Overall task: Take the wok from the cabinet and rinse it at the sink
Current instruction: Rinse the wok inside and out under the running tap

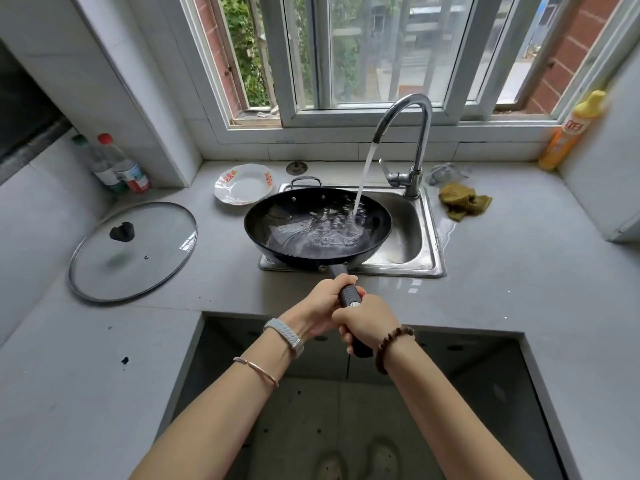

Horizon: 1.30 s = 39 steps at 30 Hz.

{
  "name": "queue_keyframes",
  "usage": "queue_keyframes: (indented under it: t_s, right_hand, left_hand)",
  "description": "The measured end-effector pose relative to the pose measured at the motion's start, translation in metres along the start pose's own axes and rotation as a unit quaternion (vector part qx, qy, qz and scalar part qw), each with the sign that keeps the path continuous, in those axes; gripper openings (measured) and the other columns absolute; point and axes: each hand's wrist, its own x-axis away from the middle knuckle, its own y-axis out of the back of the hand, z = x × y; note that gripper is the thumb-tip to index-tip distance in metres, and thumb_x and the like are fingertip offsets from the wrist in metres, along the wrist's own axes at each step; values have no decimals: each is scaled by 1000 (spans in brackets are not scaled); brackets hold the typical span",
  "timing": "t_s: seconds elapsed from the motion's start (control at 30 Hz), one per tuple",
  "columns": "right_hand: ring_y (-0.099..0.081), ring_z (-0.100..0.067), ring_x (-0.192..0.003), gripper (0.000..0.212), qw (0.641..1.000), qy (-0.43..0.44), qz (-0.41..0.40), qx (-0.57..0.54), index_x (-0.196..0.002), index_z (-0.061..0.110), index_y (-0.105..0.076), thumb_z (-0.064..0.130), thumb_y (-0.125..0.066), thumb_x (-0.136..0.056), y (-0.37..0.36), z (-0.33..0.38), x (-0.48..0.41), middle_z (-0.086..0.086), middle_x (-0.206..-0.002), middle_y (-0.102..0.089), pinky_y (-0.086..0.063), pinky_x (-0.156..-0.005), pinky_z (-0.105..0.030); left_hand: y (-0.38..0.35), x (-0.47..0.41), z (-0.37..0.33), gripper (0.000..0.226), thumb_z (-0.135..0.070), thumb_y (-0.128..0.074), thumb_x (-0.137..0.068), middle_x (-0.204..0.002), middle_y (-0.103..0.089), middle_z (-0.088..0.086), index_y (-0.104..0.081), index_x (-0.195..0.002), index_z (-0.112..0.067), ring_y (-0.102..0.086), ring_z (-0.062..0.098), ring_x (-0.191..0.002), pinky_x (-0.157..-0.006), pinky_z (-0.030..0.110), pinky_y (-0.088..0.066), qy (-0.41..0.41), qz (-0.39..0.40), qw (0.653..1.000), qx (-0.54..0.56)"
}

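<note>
Rinse under way: a grey countertop [519, 271] wraps a window-side kitchen corner, its steel sink [412, 237] set under the panes. Over the sink, the black wok [294, 230] sits out of the cabinet and beneath the faucet [412, 133], whose stream [363, 174] strikes the wok's right interior and pools across the bottom. Fetching step looks done; rinsing is in progress, w/ swirling, tipping out and shutting off the tap apparently left. Glass lid [133, 251] lies flat on the counter, well left of the wok; a white bowl [244, 183] sits just behind its rim. Both hands are clamped on the handle [349, 294]: left hand [323, 306] nearer the pan, right hand [367, 322] behind it. Whether the wok rests on the sink edge or is held clear, can't tell.
</note>
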Motion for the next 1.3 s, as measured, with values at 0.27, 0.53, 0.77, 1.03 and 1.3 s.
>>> queue_keyframes:
  t_s: [0.27, 0.53, 0.77, 1.03, 1.3]
  right_hand:
    - [-42, -11, -31, 15, 1000, 19, 22, -7, -90, 6, -49, -1, -51, -77, -20, 2, -8, -7, -54, -47, -40, -38, -18]
    - [-35, -7, -27, 20, 986, -21, 105, -126, -86, 12, -39, -7, -46, -82, -8, 20, -20, -4, -53, -38, -32, -33, -13]
    - [-29, -3, -29, 22, 951, -50, 196, -233, -76, 14, -40, -6, -44, -85, -17, 27, -35, 4, -43, -35, -27, -29, -13]
    - [-27, -3, -25, 37, 879, -97, 311, -348, -63, 20, -30, -5, -39, -89, -19, 34, -43, 8, -38, -26, -23, -27, -15]
    - [-29, -5, -25, 46, 822, -116, 384, -404, -49, 19, -29, -2, -37, -89, -26, 38, -47, 8, -35, -25, -24, -29, -16]
  left_hand:
    - [23, 3, -8, 37, -24, -44, -98, -55, -58, 4, -58, -67, -8, -52, 13, -44, -43, 19, -41, -16, -16, 999, -23]
    - [19, -4, -30, 36, -24, -45, -97, -56, -63, 4, -61, -72, -4, -49, 17, -43, -41, 21, -35, -10, -58, 995, -85]
    - [24, 0, -49, 32, -17, -43, -97, -51, -63, 0, -58, -75, 2, -50, 8, -35, -37, 15, -38, -23, -109, 987, -120]
    - [26, -2, -63, 30, -13, -48, -91, -60, -63, 6, -57, -66, -1, -55, 10, -44, -44, 18, -44, -56, -191, 964, -177]
    - [30, -3, -76, 18, -9, -51, -84, -46, -60, 3, -57, -72, 2, -54, 15, -45, -49, 22, -45, -66, -259, 934, -235]
